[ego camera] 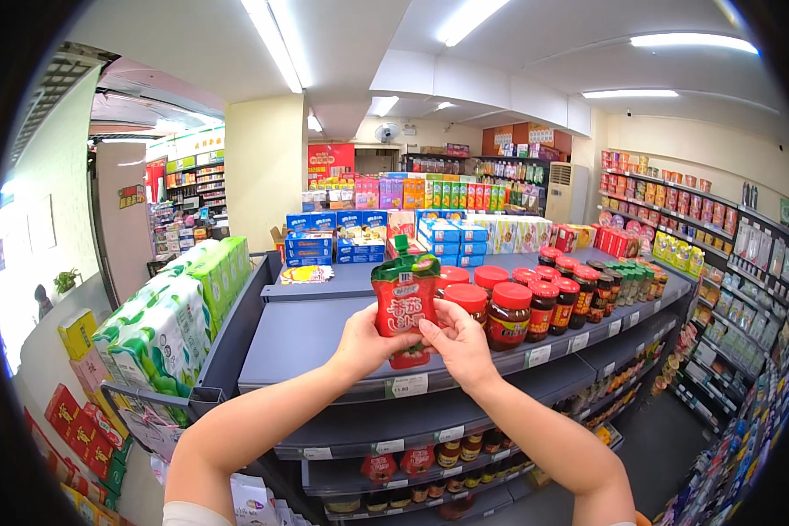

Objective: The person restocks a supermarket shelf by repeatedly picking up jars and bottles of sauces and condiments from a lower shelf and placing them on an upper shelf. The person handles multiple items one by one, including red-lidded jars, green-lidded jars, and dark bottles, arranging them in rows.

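Observation:
A red spouted pouch of tomato ketchup (pixel 404 304) with a green cap and green top is held upright before me, above the front edge of a grey store shelf (pixel 315 329). On its left side my left hand (pixel 373 340) grips the pouch. My right hand (pixel 459 338) holds its right side, thumb across the front. Just beyond the right hand stand red-lidded glass jars of dark sauce (pixel 509 315). Similar red pouches (pixel 418 459) sit on a lower shelf tier.
Green-and-white tissue packs (pixel 164 329) fill a rack at the left. Blue snack boxes (pixel 361 237) line the shelf's back. Small green-capped bottles (pixel 631 279) stand farther right. Price tags (pixel 407 386) run along the shelf edge. Cup noodles (pixel 670 194) fill a wall shelf.

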### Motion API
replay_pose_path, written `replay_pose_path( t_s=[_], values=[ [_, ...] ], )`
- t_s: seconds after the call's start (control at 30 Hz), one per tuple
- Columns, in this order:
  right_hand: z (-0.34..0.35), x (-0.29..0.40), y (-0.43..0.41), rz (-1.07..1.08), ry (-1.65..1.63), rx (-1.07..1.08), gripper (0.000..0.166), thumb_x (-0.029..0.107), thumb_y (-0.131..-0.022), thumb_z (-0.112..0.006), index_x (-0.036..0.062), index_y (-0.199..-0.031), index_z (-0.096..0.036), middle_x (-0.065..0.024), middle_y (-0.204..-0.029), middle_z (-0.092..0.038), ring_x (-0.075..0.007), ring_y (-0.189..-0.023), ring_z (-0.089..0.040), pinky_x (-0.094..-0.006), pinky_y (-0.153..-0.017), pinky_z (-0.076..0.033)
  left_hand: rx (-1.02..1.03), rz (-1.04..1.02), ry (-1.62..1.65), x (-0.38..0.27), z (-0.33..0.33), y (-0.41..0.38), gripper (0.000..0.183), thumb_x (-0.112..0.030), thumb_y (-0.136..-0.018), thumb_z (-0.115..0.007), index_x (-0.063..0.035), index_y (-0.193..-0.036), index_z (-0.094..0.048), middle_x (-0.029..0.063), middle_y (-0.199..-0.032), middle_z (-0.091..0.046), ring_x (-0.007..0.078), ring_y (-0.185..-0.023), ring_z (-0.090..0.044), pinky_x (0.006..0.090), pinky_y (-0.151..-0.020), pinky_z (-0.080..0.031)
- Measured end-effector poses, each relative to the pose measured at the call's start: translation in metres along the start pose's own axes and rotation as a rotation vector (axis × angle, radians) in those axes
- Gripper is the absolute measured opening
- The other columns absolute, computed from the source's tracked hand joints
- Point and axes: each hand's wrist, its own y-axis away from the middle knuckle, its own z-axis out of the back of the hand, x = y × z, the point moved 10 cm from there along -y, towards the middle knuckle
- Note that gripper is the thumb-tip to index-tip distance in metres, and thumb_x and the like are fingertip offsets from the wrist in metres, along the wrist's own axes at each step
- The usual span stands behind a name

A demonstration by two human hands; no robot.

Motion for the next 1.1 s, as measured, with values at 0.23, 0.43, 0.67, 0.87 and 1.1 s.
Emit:
replay_pose_path(
  t_s=[0.23,0.43,0.67,0.87,1.1],
  values=[
    [-0.018,-0.069,0.003,-0.187,0.176,0.082,0.08,0.02,-0.088,-0.068,-0.0039,-0.146,-0.019,-0.022,-0.141,-0.04,-0.0293,-0.127,-0.048,-0.0342,-0.099,-0.045,-0.088,0.18,-0.037,0.074,0.017,-0.051,0.041,-0.005,-0.072,-0.081,-0.0018,-0.108,-0.062,0.0083,-0.099,-0.07,0.0152,-0.085,-0.067,0.0313,-0.075,-0.056],
    [-0.021,-0.102,-0.019,-0.297,0.436,0.232,0.084,0.039,-0.083,-0.067,-0.0028,-0.143,-0.026,-0.0247,-0.127,-0.055,-0.0345,-0.12,-0.054,-0.0408,-0.1,-0.044,-0.091,0.203,-0.097,0.119,0.011,-0.085,0.043,-0.005,-0.068,-0.083,-0.0015,-0.106,-0.063,0.0091,-0.098,-0.07,0.0159,-0.086,-0.067,0.0322,-0.076,-0.056],
    [-0.016,-0.105,-0.015,-0.285,0.622,0.199,0.088,0.045,-0.082,-0.064,-0.0023,-0.145,-0.023,-0.0278,-0.124,-0.057,-0.0354,-0.117,-0.057,-0.04,-0.1,-0.043,-0.058,0.172,-0.147,0.123,0.006,-0.091,0.05,-0.003,-0.067,-0.083,-0.0004,-0.111,-0.058,0.01,-0.1,-0.068,0.0164,-0.086,-0.066,0.0324,-0.078,-0.056],
    [-0.026,-0.085,-0.013,-0.247,0.495,0.195,0.086,0.028,-0.084,-0.069,-0.0063,-0.146,-0.02,-0.0252,-0.144,-0.039,-0.033,-0.126,-0.05,-0.0373,-0.1,-0.045,-0.242,0.19,-0.255,0.1,0.03,-0.063,0.091,-0.012,-0.063,-0.088,-0.0009,-0.136,-0.035,0.0191,-0.132,-0.05,0.0262,-0.119,-0.051,0.0401,-0.099,-0.044],
    [-0.003,-0.023,0.07,0.227,0.105,-0.047,0.041,-0.003,-0.085,-0.06,-0.0039,-0.125,-0.052,-0.0152,-0.122,-0.06,-0.0226,-0.114,-0.059,-0.0337,-0.098,-0.045,-0.103,-0.049,0.089,0.019,0.003,0.046,0.068,-0.007,-0.076,-0.079,-0.006,-0.131,-0.04,0.0098,-0.124,-0.052,0.0209,-0.12,-0.05,0.0379,-0.1,-0.042]
  ],
)
